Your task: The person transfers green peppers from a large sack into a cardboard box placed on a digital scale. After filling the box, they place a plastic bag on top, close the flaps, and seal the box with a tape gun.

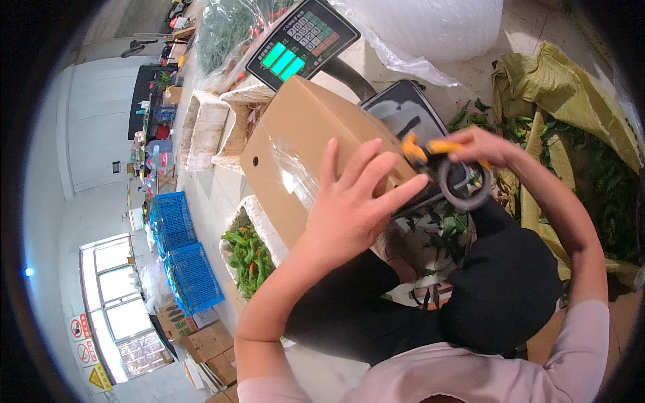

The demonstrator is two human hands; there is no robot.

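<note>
My left hand [352, 201] lies with spread fingers on a closed cardboard box [317, 121], whose top seam bears clear tape. The box rests tilted on the platform [410, 111] of a digital scale, beside its lit display [282, 60]. At the box's right end, my right hand [481, 146] grips an orange-handled tape dispenser [443, 146], partly blurred. A roll of tape [466, 184] hangs below the fingers. Whether the dispenser touches the box, I cannot tell.
A foam box of green peppers [249, 262] stands left of the cardboard box, near blue plastic crates [194, 277]. Empty-looking foam boxes [206, 131] stand beyond. A yellow woven sack [579, 90] with green produce lies at right. Bubble wrap [428, 25] is behind the scale.
</note>
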